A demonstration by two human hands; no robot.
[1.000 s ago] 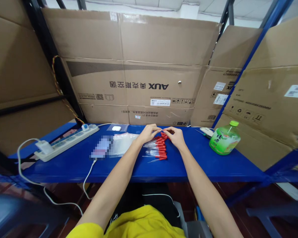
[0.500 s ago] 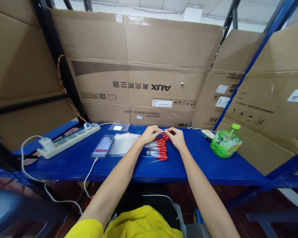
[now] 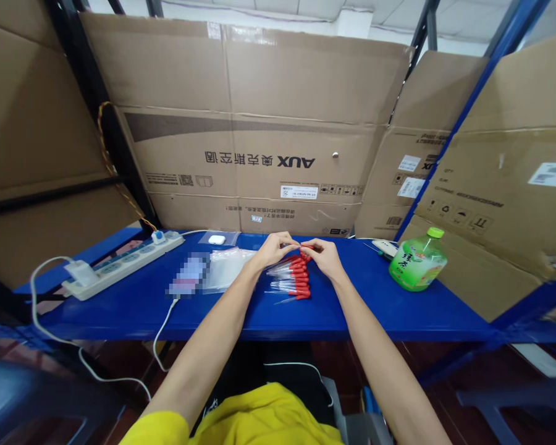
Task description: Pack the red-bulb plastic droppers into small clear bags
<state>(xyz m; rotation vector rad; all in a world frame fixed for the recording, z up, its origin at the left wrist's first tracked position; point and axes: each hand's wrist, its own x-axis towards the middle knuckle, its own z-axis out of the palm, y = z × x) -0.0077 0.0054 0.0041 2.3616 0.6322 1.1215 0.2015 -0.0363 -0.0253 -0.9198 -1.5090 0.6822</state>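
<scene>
My left hand [image 3: 277,248] and my right hand [image 3: 322,254] meet fingertip to fingertip above the back part of the blue table [image 3: 287,321]. A small red piece shows at my right fingertips, pinched between thumb and fingers. The left thumb and fingers are pressed together beside it; what they hold is too small to tell. Just below the hands lies a row of thin pieces with red ends [image 3: 301,277] and clear or silvery shafts pointing left. More red ends sit partly under my right hand. Clear plastic bags [image 3: 225,272] lie left of the row, partly behind my left forearm.
A blurred-out phone [image 3: 189,274] on a white cable lies at left, near a power strip [image 3: 130,262]. Behind the bags rests a small white case [image 3: 217,240]. A green bottle [image 3: 417,262] stands at right beside a pale tool [image 3: 384,248]. Cardboard [image 3: 259,80] walls the back.
The whole view has shifted slightly. Both hands stay together over the row, and a red piece now shows more clearly at my right fingertips.
</scene>
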